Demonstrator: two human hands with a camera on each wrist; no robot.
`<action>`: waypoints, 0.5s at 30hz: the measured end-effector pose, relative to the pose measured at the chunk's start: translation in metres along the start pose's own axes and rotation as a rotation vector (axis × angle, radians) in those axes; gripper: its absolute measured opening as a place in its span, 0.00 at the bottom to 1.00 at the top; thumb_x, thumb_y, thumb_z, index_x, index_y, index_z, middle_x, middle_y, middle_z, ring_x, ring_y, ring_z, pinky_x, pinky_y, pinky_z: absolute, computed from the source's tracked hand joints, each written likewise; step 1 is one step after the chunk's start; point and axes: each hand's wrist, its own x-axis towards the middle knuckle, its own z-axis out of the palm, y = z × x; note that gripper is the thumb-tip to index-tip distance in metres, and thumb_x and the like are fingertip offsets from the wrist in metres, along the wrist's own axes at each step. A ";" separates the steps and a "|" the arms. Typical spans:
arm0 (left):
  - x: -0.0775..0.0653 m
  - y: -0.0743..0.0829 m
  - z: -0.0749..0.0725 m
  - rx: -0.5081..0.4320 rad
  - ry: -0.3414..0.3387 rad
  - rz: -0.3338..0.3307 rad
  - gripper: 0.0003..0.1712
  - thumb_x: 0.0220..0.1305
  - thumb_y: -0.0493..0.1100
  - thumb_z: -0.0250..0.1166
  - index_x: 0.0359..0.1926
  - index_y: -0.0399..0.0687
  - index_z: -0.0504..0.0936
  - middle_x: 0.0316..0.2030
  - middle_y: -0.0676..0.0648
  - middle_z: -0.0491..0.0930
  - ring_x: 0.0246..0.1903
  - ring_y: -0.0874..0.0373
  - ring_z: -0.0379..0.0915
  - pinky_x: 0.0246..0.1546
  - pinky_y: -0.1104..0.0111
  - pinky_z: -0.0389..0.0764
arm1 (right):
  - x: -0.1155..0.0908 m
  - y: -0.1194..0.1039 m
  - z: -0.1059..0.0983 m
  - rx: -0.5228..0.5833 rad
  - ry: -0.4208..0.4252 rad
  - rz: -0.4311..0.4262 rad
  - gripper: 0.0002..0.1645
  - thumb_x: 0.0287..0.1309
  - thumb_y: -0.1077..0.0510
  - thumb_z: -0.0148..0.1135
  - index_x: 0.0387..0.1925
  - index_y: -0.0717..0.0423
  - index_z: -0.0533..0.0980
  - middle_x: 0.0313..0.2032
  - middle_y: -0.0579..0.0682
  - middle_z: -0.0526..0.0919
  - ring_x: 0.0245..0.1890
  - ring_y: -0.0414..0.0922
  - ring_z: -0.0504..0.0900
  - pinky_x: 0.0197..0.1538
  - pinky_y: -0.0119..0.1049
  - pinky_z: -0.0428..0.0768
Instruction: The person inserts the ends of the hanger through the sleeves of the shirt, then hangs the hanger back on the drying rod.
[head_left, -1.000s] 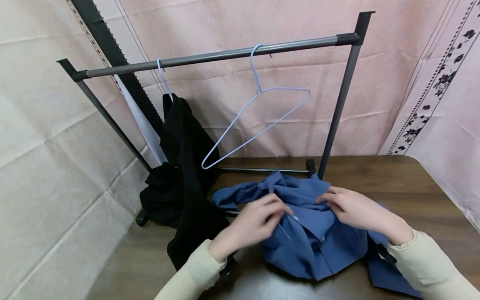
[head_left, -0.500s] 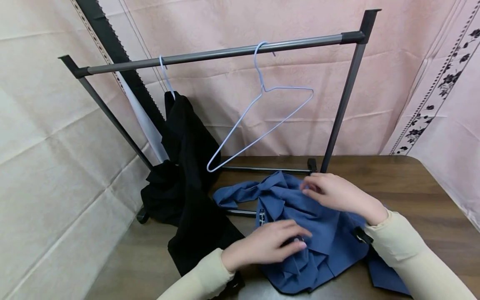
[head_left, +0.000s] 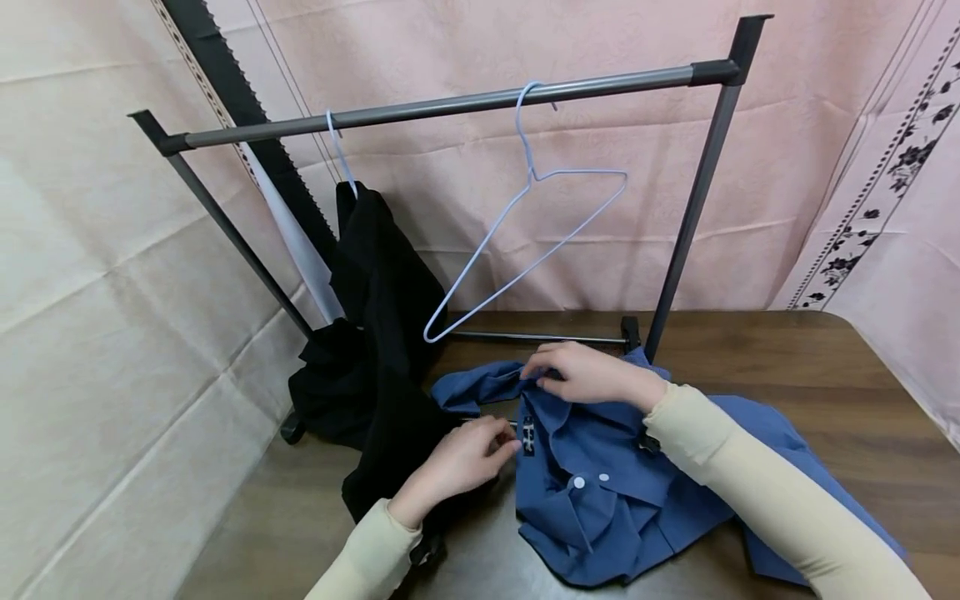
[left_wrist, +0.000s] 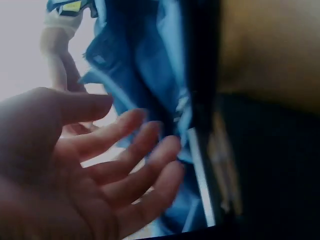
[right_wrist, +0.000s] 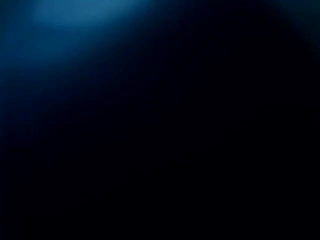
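A blue button-up shirt (head_left: 622,492) lies crumpled on the table, with white buttons and a dark label showing. My right hand (head_left: 581,372) pinches the shirt's cloth at the upper left of the heap. Its wrist camera is nearly black, with only a blue blur in one corner. Just left of the shirt's edge is my left hand (head_left: 467,458), with nothing in it. In the left wrist view the left fingers (left_wrist: 145,170) are spread and slightly bent beside the blue cloth. A bare light-blue wire hanger (head_left: 487,242) hangs above the shirt.
The grey metal rack (head_left: 450,107) spans the back of the table, its lower bar partly under the shirt. A black garment (head_left: 390,333) hangs at left on another hanger (head_left: 341,154) and trails onto the wooden table (head_left: 795,358). Pink cloth (head_left: 675,192) covers the wall behind.
My right hand has moved left across the shirt to its upper left part. The left hand has let go of the shirt front and drawn left, uncovering the buttons. The view has shifted slightly.
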 end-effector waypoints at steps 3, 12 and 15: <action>-0.002 -0.002 0.007 0.032 -0.144 -0.075 0.18 0.74 0.56 0.59 0.29 0.54 0.81 0.19 0.58 0.74 0.17 0.64 0.70 0.20 0.70 0.70 | 0.006 0.006 0.012 -0.009 -0.079 0.018 0.17 0.72 0.55 0.59 0.58 0.54 0.79 0.54 0.50 0.80 0.52 0.48 0.80 0.56 0.46 0.77; 0.001 0.007 0.029 0.146 -0.266 -0.131 0.29 0.67 0.68 0.61 0.15 0.58 0.77 0.12 0.59 0.72 0.14 0.63 0.68 0.17 0.71 0.66 | 0.004 0.020 0.037 -0.018 -0.255 0.185 0.35 0.65 0.41 0.65 0.65 0.57 0.73 0.61 0.58 0.76 0.62 0.57 0.74 0.62 0.52 0.72; 0.002 0.010 0.036 0.159 -0.264 -0.139 0.25 0.65 0.65 0.65 0.17 0.59 0.77 0.14 0.59 0.73 0.15 0.64 0.69 0.18 0.70 0.69 | 0.004 0.020 0.042 -0.034 -0.281 0.236 0.38 0.64 0.43 0.68 0.68 0.58 0.71 0.64 0.63 0.73 0.65 0.60 0.71 0.64 0.55 0.71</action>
